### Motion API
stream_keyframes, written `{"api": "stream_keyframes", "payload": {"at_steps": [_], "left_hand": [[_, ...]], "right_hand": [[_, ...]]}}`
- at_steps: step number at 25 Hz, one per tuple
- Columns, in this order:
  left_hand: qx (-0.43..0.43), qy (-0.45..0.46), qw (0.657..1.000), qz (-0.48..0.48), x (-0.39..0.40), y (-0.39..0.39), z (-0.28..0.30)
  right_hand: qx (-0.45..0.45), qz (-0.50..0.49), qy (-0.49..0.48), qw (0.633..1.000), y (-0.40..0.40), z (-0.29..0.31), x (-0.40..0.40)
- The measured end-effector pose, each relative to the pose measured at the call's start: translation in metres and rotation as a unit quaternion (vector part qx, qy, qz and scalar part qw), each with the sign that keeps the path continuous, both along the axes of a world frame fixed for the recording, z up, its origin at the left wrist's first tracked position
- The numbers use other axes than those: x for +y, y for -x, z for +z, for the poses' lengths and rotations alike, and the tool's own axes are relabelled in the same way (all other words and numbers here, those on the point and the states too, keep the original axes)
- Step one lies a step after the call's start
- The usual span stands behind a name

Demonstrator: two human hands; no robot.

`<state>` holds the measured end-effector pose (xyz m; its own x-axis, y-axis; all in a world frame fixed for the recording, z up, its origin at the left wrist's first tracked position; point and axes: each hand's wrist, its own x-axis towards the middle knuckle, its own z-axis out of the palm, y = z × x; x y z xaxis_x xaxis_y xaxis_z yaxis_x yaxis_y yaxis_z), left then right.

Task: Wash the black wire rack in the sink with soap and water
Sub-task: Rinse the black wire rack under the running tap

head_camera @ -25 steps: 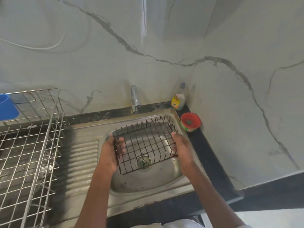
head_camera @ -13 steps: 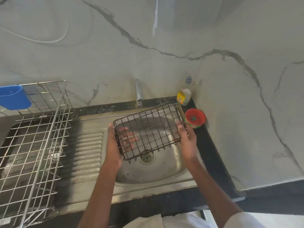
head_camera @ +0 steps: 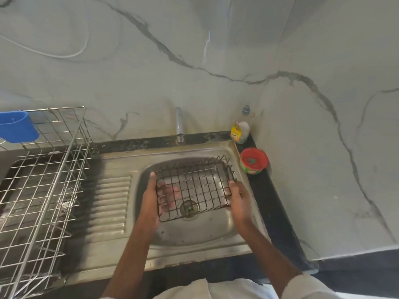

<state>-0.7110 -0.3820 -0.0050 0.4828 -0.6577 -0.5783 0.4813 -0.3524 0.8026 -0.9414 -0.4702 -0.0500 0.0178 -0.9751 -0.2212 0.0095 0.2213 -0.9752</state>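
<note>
While held over the sink [head_camera: 216, 238] basin, the black wire rack [head_camera: 194, 188] lies above the drain. The left hand [head_camera: 151, 201] and right hand [head_camera: 238, 201] grip its 2 ends, below the tap [head_camera: 178, 124].

I am holding the black wire rack [head_camera: 194, 188] over the sink [head_camera: 194, 231] with both hands. My left hand [head_camera: 151, 197] is gripping its left side, and my fingers are showing through the wires. My right hand [head_camera: 238, 199] is holding its right side. The drain [head_camera: 189, 208] is showing under the rack. The tap [head_camera: 179, 125] is sticking out behind the sink. A soap bottle [head_camera: 240, 130] and a red tub [head_camera: 254, 161] are sitting on the counter [head_camera: 272, 203] in the corner. A big silver rack [head_camera: 41, 182] with a blue cup [head_camera: 17, 126] is standing to the left.
</note>
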Motion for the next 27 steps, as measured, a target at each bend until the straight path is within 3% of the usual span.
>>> {"api": "stream_keyframes", "payload": {"at_steps": [3, 6, 8, 10, 12, 14, 17, 21, 24, 27], "left_hand": [[-0.029, 0.029, 0.999, -0.001, -0.004, -0.006, 0.010], [-0.009, 0.001, 1.000, -0.028, -0.005, -0.005, 0.009], [0.014, 0.019, 0.999, -0.044, -0.005, -0.008, 0.013], [0.066, 0.090, 0.993, -0.043, -0.004, -0.013, 0.018], [0.144, 0.134, 0.979, -0.058, -0.004, -0.011, 0.023], [0.189, 0.152, 0.967, -0.071, -0.009, -0.003, 0.028], [0.218, 0.149, 0.962, -0.065, -0.018, 0.006, 0.032], [0.221, 0.106, 0.966, -0.085, -0.037, 0.022, 0.038], [0.170, 0.069, 0.978, -0.101, -0.057, 0.035, 0.043], [0.189, 0.065, 0.975, -0.094, -0.071, 0.042, 0.036]], "right_hand": [[-0.025, 0.011, 0.050, 0.998, 0.000, 0.000, -0.008], [0.001, 0.009, -0.082, 0.997, -0.004, -0.013, -0.005], [-0.026, 0.011, -0.063, 0.998, -0.001, -0.016, -0.014], [-0.078, 0.016, -0.057, 0.995, 0.002, -0.007, -0.022], [-0.073, 0.026, -0.132, 0.988, 0.002, -0.006, -0.026], [0.007, 0.053, -0.172, 0.984, 0.007, -0.016, -0.024], [0.214, 0.027, -0.057, 0.975, 0.034, -0.021, -0.034], [0.428, -0.070, 0.065, 0.899, 0.063, 0.010, -0.089], [0.527, -0.020, 0.131, 0.840, 0.061, 0.016, -0.142], [0.575, 0.083, 0.083, 0.810, 0.052, 0.000, -0.184]]}}
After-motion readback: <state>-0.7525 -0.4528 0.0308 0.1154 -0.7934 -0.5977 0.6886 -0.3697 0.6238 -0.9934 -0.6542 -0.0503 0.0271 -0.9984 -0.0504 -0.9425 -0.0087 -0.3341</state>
